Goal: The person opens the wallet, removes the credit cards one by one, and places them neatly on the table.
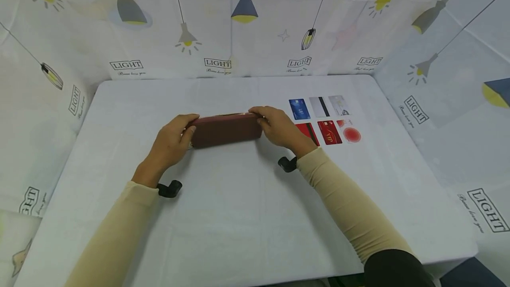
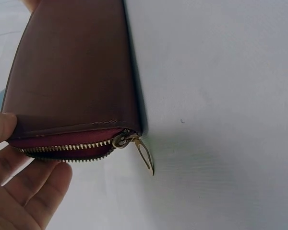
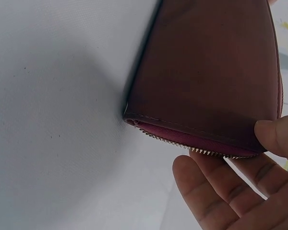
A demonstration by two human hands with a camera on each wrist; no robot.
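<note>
A brown zip-around wallet [image 1: 227,131] stands on its long edge on the white table, held at both ends. My left hand [image 1: 170,141] grips its left end, thumb on the near face and fingers behind. The right hand [image 1: 279,128] holds the opposite end the same way. In the left wrist view the zipper [image 2: 67,147] is undone at that end, its teeth parted over a dark red lining. The metal zip pull [image 2: 145,157] hangs at the lower corner. The right wrist view shows zipper teeth [image 3: 182,145] along the other end. The wallet's inside is hidden.
Several cards lie in two rows right of the wallet: a blue card [image 1: 299,109], a striped silver card [image 1: 319,106] and a grey card [image 1: 338,105] behind, red cards [image 1: 330,132] and a white-and-red card [image 1: 351,134] in front. My right forearm partly covers the front row's left card.
</note>
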